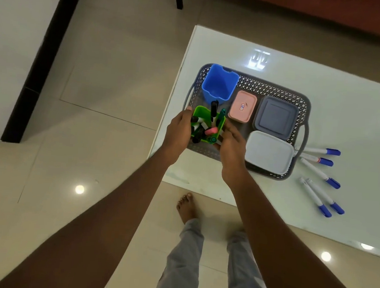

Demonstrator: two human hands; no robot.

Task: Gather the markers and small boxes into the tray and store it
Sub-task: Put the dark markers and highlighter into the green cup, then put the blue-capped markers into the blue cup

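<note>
We hold a green plastic cup [206, 117] between both hands. The left grip [178, 129] curls round its left wall and the right grip [232, 147] wraps its right side and near corner, so both are closed on the cup and neither is free. The cup is packed with dark-capped markers [214, 109] that lean out over the rim. Two hands make sense here, since a one-sided hold could tip it and spill them.

Directly beneath our grips is the near left corner of a grey perforated plastic tray [270, 86], which rests on the glossy white worktop [327, 87]. We cannot tell whether the cup's base touches the tray floor yet.

Just beyond the grips, an empty blue plastic cup [217, 86] stands in the tray's far left corner. To the right of the right grip lie three lidded boxes, packed close together:

- a small pink one [243, 106]
- a square dark grey one [276, 117] beyond it
- a rounded white one [268, 152] nearest that hand

The only gap left is the one under the cup, so we judge that is why it is held there.

Well to the right of both grips, outside the tray, five white markers with blue caps [317, 172] lie loose on the worktop. Two of them almost touch the tray's handle. We judge they must be gathered, probably into the blue cup, before the tray is stored.
</note>
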